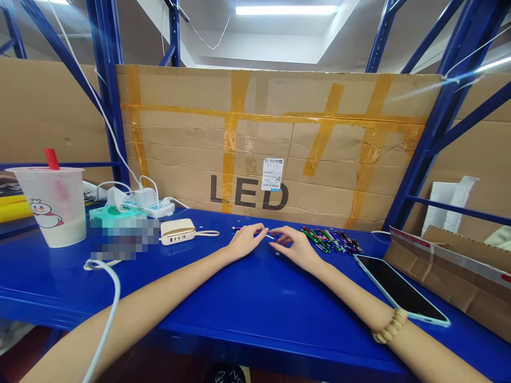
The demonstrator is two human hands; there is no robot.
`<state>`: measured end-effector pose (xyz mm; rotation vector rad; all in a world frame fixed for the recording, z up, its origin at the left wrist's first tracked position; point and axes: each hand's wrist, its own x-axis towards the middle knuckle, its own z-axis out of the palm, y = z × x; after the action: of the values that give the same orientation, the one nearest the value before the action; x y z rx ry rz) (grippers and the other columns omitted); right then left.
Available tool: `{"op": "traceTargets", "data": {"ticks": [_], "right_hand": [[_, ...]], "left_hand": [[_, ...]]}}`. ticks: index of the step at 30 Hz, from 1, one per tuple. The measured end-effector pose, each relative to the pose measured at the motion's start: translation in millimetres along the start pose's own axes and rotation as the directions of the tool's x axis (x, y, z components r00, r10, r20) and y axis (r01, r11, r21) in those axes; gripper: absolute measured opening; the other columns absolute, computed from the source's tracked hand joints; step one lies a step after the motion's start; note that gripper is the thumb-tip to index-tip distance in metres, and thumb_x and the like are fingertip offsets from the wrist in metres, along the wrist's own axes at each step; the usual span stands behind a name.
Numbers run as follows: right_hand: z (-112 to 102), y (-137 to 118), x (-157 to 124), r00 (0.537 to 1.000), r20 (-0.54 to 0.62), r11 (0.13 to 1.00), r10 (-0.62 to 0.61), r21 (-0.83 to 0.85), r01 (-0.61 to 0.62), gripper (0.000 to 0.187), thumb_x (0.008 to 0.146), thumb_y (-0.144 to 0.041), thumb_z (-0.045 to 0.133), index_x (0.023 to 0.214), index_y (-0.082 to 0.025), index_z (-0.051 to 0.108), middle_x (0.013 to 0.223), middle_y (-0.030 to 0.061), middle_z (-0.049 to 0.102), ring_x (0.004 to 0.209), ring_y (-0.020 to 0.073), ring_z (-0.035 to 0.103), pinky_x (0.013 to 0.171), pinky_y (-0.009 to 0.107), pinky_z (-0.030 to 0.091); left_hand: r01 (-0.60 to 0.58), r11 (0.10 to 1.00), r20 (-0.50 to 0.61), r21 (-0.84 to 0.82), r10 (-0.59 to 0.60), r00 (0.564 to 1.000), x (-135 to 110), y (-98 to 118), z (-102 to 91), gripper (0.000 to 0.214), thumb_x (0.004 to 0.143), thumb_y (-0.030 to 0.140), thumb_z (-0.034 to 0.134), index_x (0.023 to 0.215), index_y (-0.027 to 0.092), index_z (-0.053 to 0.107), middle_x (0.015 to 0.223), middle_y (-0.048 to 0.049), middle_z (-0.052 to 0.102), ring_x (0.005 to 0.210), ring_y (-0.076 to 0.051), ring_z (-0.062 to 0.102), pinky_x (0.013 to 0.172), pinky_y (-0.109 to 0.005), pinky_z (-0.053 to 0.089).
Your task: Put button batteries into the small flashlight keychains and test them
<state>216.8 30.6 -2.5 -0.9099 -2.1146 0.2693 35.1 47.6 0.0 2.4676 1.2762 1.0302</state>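
Near the middle of the blue shelf, my left hand (248, 240) is closed around a slim blue pen (237, 229), one end of which sticks out on the left. My fingers hide most of its length. Just right of it, my right hand (298, 247) has thumb and fingers apart around the pale tip end of the pen. Whether the right fingertips touch that tip, I cannot tell. Beside my right hand lies a row of several pens (331, 240) in green, red, blue and dark colours.
A phone (403, 290) and an open cardboard box (451, 271) are at the right. On the left stand a cream power bank (176, 232), a power strip (162, 208) and a plastic cup (59, 213). A white cable (114, 303) crosses my left forearm. Cardboard (191, 149) walls the back.
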Motion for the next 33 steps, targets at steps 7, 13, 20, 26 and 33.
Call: {"op": "traceTargets", "data": {"ticks": [7, 13, 20, 26, 33], "right_hand": [[0, -5, 1, 0.996, 0.078, 0.978, -0.050, -0.200, 0.064, 0.022, 0.083, -0.029, 0.049, 0.094, -0.019, 0.065, 0.074, 0.0037, 0.061, 0.059, 0.0121, 0.054, 0.058, 0.025, 0.044], [3, -8, 1, 0.995, 0.097, 0.963, -0.020, -0.265, 0.045, 0.021, 0.080, -0.026, 0.051, 0.068, -0.017, 0.065, 0.058, 0.0010, 0.057, 0.051, 0.0111, 0.048, 0.051, 0.022, 0.036], [2, 3, 2, 0.998, -0.003, 0.994, 0.058, -0.088, -0.058, 0.023, 0.078, -0.032, 0.055, 0.088, -0.016, 0.069, 0.067, 0.0030, 0.062, 0.054, 0.0125, 0.055, 0.056, 0.025, 0.043], [0, 5, 2, 0.993, -0.021, 0.993, 0.118, 0.003, -0.118, 0.025, 0.079, -0.037, 0.055, 0.080, -0.018, 0.071, 0.072, 0.0042, 0.066, 0.063, 0.0157, 0.059, 0.062, 0.027, 0.046], [4, -1, 1, 0.996, 0.025, 0.988, 0.084, -0.131, -0.080, 0.024, 0.082, -0.025, 0.049, 0.085, -0.018, 0.072, 0.077, 0.0054, 0.059, 0.066, 0.0143, 0.055, 0.060, 0.026, 0.045]], "left_hand": [[-0.065, 0.995, 0.037, 0.073, 0.062, 0.997, -5, 5, -0.7, 0.033, 0.089, 0.040, 0.032, 0.083, 0.020, 0.059, 0.070, 0.0022, 0.062, 0.064, -0.013, 0.056, 0.057, -0.021, 0.037], [-0.125, 0.982, 0.083, 0.140, 0.114, 0.990, -6, 8, -0.4, 0.032, 0.090, 0.038, 0.031, 0.090, 0.022, 0.059, 0.081, 0.0003, 0.066, 0.072, -0.014, 0.060, 0.067, -0.022, 0.041], [0.018, 0.980, 0.059, 0.197, -0.030, 0.998, -5, 10, -1.8, 0.034, 0.092, 0.033, 0.023, 0.087, 0.021, 0.054, 0.079, -0.0016, 0.064, 0.075, -0.018, 0.061, 0.062, -0.024, 0.041], [0.138, 0.972, -0.026, 0.191, -0.136, 0.990, -3, 9, -0.9, 0.026, 0.089, 0.028, 0.031, 0.082, 0.021, 0.055, 0.077, -0.0007, 0.064, 0.074, -0.017, 0.061, 0.059, -0.023, 0.039], [0.136, 0.983, -0.054, 0.123, -0.130, 0.990, -4, 10, -2.8, 0.021, 0.088, 0.029, 0.034, 0.087, 0.024, 0.054, 0.077, 0.0011, 0.066, 0.074, -0.017, 0.063, 0.063, -0.024, 0.041]]}}
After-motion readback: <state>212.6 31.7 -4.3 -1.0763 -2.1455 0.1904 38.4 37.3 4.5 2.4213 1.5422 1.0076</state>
